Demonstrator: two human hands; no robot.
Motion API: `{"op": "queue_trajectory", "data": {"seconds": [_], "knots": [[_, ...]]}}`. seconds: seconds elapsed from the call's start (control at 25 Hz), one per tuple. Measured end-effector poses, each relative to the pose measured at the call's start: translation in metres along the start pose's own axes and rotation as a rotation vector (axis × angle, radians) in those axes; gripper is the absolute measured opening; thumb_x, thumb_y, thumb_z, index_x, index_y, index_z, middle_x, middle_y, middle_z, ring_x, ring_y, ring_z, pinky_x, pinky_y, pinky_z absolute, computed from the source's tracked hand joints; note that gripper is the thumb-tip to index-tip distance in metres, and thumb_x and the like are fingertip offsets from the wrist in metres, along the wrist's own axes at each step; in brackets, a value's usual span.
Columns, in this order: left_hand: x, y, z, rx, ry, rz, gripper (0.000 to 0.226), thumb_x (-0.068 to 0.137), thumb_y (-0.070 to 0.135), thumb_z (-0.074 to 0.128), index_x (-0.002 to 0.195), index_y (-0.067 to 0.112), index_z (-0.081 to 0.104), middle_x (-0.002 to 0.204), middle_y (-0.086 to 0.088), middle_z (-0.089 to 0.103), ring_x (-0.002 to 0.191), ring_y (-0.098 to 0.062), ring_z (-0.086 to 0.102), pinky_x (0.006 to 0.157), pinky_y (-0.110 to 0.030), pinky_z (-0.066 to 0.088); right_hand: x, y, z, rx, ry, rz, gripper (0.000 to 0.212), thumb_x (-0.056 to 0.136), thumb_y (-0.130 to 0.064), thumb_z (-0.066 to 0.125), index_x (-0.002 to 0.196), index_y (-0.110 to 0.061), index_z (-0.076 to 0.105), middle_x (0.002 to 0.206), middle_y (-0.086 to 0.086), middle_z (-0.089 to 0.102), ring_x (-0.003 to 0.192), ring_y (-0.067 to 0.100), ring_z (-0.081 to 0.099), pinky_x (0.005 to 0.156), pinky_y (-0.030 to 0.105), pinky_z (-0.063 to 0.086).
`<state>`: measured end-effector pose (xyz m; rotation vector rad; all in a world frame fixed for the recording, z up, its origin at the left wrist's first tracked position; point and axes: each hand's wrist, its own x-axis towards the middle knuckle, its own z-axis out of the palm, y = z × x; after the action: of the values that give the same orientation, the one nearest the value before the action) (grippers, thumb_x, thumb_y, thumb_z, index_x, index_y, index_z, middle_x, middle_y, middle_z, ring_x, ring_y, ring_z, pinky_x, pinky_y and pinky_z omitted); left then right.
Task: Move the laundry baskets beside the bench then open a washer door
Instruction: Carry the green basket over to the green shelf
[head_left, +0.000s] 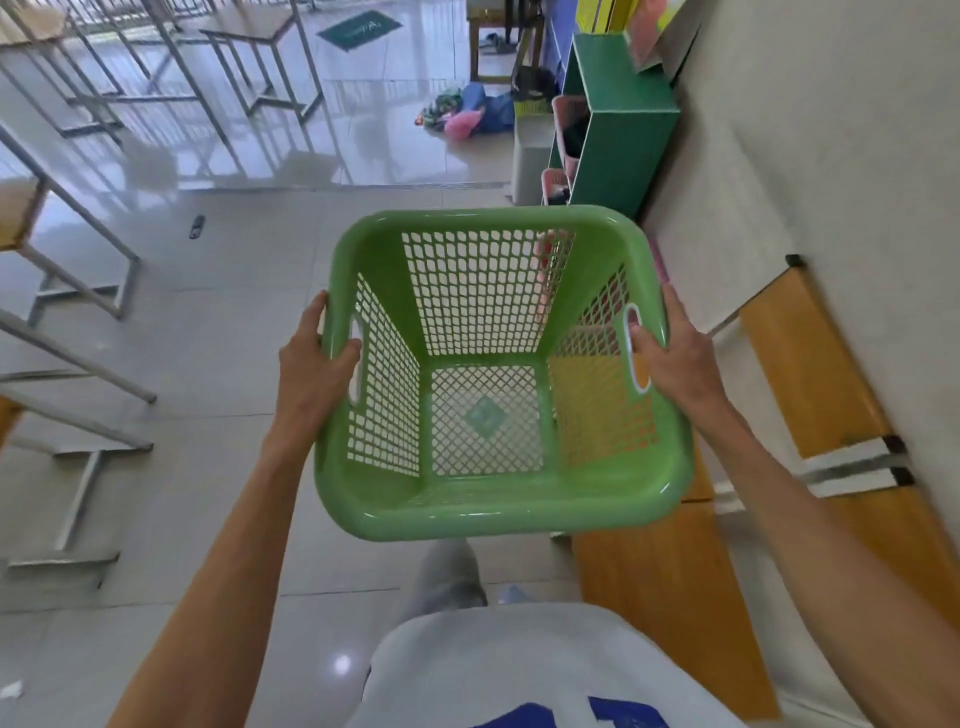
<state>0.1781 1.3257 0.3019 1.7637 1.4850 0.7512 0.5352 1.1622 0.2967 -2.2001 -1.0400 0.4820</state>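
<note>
A green mesh laundry basket (498, 512) is in the air in front of me, empty, held by both side handles. My left hand (311, 364) grips its left rim, thumb over the edge by the handle slot. On the right rim, my right hand (675, 358) is closed at the other handle slot. A wooden bench (810, 374) runs along the wall on the right, partly under the basket. Pink baskets (563, 130) stand farther ahead beside a green cabinet. No washer is in view.
A green cabinet (623, 140) stands against the right wall ahead. A pile of coloured clothes (462, 114) lies on the tiled floor beyond. Metal-framed tables and benches (72, 291) line the left side. A small dark object (197, 226) lies on the floor.
</note>
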Motion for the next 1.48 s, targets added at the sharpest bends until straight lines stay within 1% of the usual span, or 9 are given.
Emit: {"op": "queue_trajectory", "data": {"seconds": [0.12,0.24,0.32,0.44,0.68,0.84,1.04,1.12,1.48], "knots": [[0.087,0.015,0.023,-0.018,-0.024,0.021,0.071,0.090,0.016,0.066,0.152,0.025,0.031,0.099,-0.001,0.060,0.071,0.003,0.059,0.070,-0.021,0.051,0.079,-0.014,0.009,0.019,0.024,-0.020,0.062,0.097,-0.036,0.053,0.152,-0.035,0.024,0.107,0.009,0.069,0.069,0.020,0.072,0.065,0.039,0.063],[0.192,0.032,0.048,-0.015,-0.097,0.058,0.071,0.090,0.015,0.066,0.152,0.024,0.032,0.099,-0.002,0.061,0.069,0.004,0.058,0.059,-0.008,0.045,0.158,-0.033,0.020,0.041,0.068,0.072,0.066,0.096,-0.035,0.054,0.153,-0.037,0.021,0.110,0.003,0.066,0.068,0.015,0.070,0.059,0.028,0.060],[0.269,0.049,0.060,0.004,-0.153,0.085,0.071,0.090,0.014,0.067,0.152,0.023,0.032,0.099,-0.003,0.061,0.068,0.003,0.058,0.055,-0.006,0.045,0.209,-0.048,0.028,0.055,0.138,0.155,0.068,0.094,-0.036,0.058,0.153,-0.035,0.023,0.121,0.008,0.065,0.083,0.023,0.071,0.077,0.033,0.059],[0.362,0.078,0.069,0.042,-0.204,0.130,0.071,0.089,0.014,0.067,0.151,0.023,0.033,0.098,-0.005,0.063,0.068,0.000,0.059,0.068,-0.020,0.054,0.271,-0.071,0.041,0.070,0.213,0.221,0.069,0.091,-0.038,0.063,0.152,-0.030,0.030,0.130,0.013,0.064,0.085,0.025,0.067,0.086,0.034,0.052],[0.522,0.146,0.146,0.152,-0.398,0.266,0.072,0.089,0.018,0.067,0.151,0.027,0.031,0.100,-0.009,0.065,0.068,-0.006,0.060,0.080,-0.040,0.056,0.348,-0.070,0.045,0.192,0.407,0.417,0.080,0.085,-0.027,0.074,0.152,-0.024,0.030,0.128,0.015,0.064,0.062,0.012,0.062,0.058,0.019,0.052],[0.589,0.196,0.245,0.174,-0.551,0.427,0.069,0.088,0.022,0.069,0.148,0.026,0.035,0.104,-0.009,0.067,0.068,-0.006,0.060,0.080,-0.039,0.056,0.373,-0.041,0.034,0.227,0.568,0.604,0.073,0.089,-0.023,0.069,0.152,-0.026,0.031,0.121,0.011,0.066,0.060,-0.001,0.057,0.037,0.006,0.041],[0.638,0.271,0.377,0.178,-0.791,0.647,0.068,0.086,0.026,0.071,0.146,0.022,0.040,0.106,-0.003,0.065,0.076,-0.017,0.065,0.079,-0.036,0.055,0.400,-0.008,0.008,0.254,0.802,0.766,0.066,0.088,-0.024,0.067,0.147,-0.032,0.038,0.117,0.001,0.068,0.071,0.013,0.066,0.058,0.025,0.055],[0.652,0.293,0.419,0.205,-0.883,0.672,0.070,0.085,0.024,0.072,0.146,0.024,0.038,0.104,-0.007,0.068,0.074,-0.020,0.069,0.080,-0.041,0.059,0.411,-0.003,0.006,0.282,0.869,0.829,0.066,0.089,-0.022,0.067,0.146,-0.033,0.037,0.108,-0.003,0.066,0.066,0.008,0.065,0.052,0.025,0.056],[0.697,0.349,0.559,0.342,-1.241,0.778,0.080,0.084,0.004,0.063,0.153,0.024,0.028,0.069,-0.002,0.056,0.052,-0.014,0.052,0.040,-0.013,0.047,0.458,0.011,0.023,0.407,0.944,1.177,0.076,0.090,-0.012,0.066,0.152,-0.021,0.022,0.108,0.002,0.063,0.063,0.009,0.065,0.039,0.012,0.046]]}}
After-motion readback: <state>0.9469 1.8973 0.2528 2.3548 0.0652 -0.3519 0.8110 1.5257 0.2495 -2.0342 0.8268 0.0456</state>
